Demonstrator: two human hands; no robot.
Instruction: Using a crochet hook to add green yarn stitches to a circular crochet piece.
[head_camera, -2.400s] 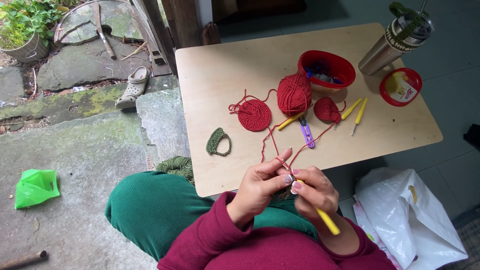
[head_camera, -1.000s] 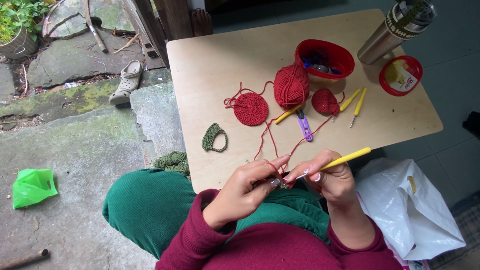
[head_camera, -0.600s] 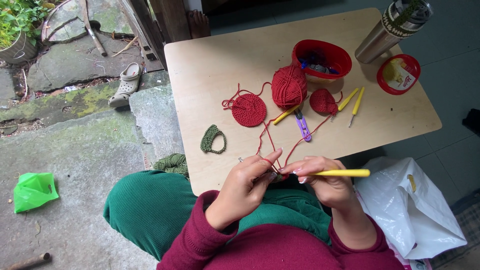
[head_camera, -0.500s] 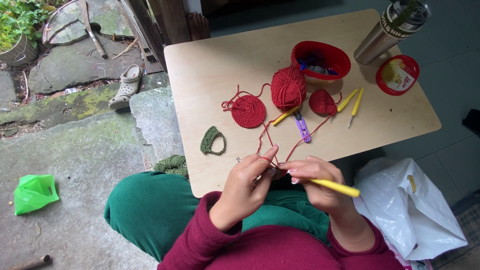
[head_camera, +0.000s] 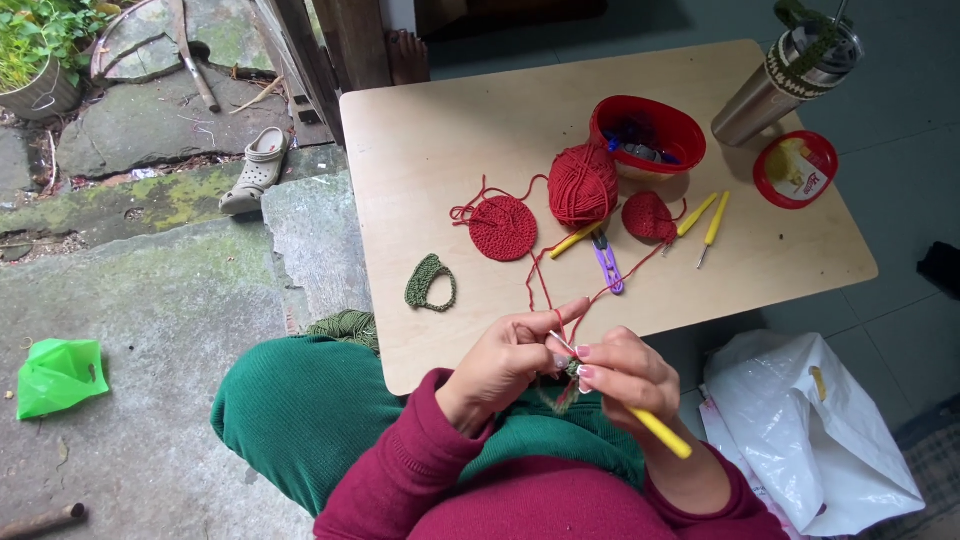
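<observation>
My right hand (head_camera: 625, 372) grips a yellow-handled crochet hook (head_camera: 655, 430), its handle pointing down to the right. My left hand (head_camera: 505, 360) pinches red yarn (head_camera: 548, 283) and a small crocheted piece against the hook tip, just below the table's near edge. The strand runs up to a red yarn ball (head_camera: 582, 184) on the wooden table (head_camera: 440, 140). A flat red crocheted disc (head_camera: 503, 227) and a smaller red piece (head_camera: 649, 216) lie beside the ball. A green crocheted loop (head_camera: 430, 284) rests at the left.
A red bowl (head_camera: 648, 132), a red lid (head_camera: 796, 169), a metal tumbler (head_camera: 785, 72), purple scissors (head_camera: 607, 265) and two yellow hooks (head_camera: 706, 215) sit on the table. A white plastic bag (head_camera: 810, 430) lies at the right, a green bag (head_camera: 57, 375) and a shoe (head_camera: 255, 170) on the stones.
The hook's handle swung from pointing right to pointing down and right as my right hand turned. My hands stayed together at the table's near edge.
</observation>
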